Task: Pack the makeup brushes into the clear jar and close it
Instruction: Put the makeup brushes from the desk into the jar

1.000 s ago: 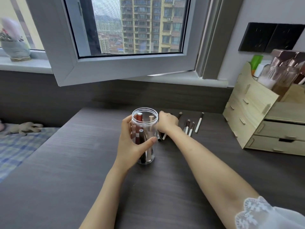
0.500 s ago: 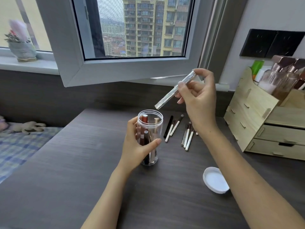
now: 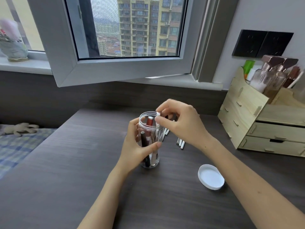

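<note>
The clear jar (image 3: pixel 146 116) stands upright on the dark desk with several brushes and tubes inside, one with a red cap. My left hand (image 3: pixel 133 147) wraps around the jar's side. My right hand (image 3: pixel 179 123) is at the jar's rim and pinches the top of a clear silvery tube (image 3: pixel 158 114), whose lower part is inside the jar. Several white-handled brushes (image 3: pixel 180 143) lie on the desk behind and right of the jar, partly hidden by my right hand. The jar's white lid (image 3: pixel 211 176) lies face up to the right.
A wooden drawer organiser (image 3: pixel 264 128) with bottles stands at the right. An open window sash (image 3: pixel 115 71) juts over the desk's back edge. A bed with a checked cover (image 3: pixel 18 146) and a soft toy lies at the left.
My right hand picked the clear tube off the desk, raised it above the jar, then lowered it into the jar's mouth. My left hand has stayed on the jar.
</note>
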